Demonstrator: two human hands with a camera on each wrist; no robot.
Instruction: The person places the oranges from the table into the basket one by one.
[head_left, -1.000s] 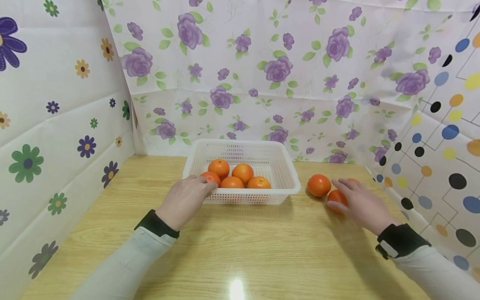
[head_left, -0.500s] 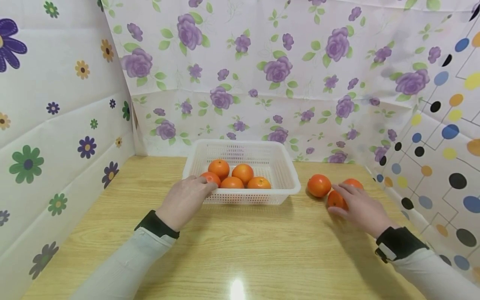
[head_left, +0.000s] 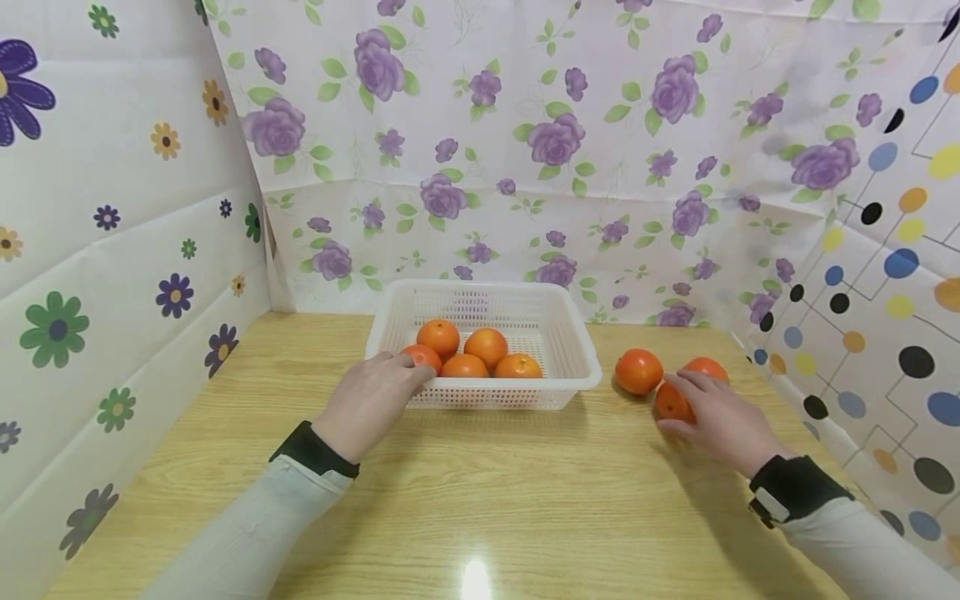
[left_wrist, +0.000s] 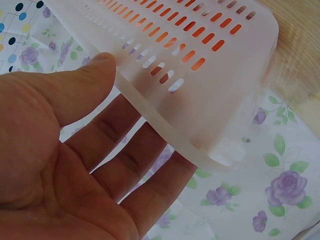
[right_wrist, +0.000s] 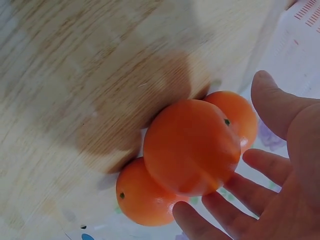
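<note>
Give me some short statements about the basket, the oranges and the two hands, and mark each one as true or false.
1. The white basket holds five oranges. True.
2. Three oranges lie on the table outside the basket, on its right side. True.
3. The left hand is lifting an orange out of the basket. False: it holds the basket's rim, thumb on one side and fingers on the other, as the left wrist view shows.
4. The right hand rests flat on the bare table, far from any fruit. False: its fingers reach round the nearest loose orange.
5. The basket is turned upside down. False: it stands upright with its opening upward.
</note>
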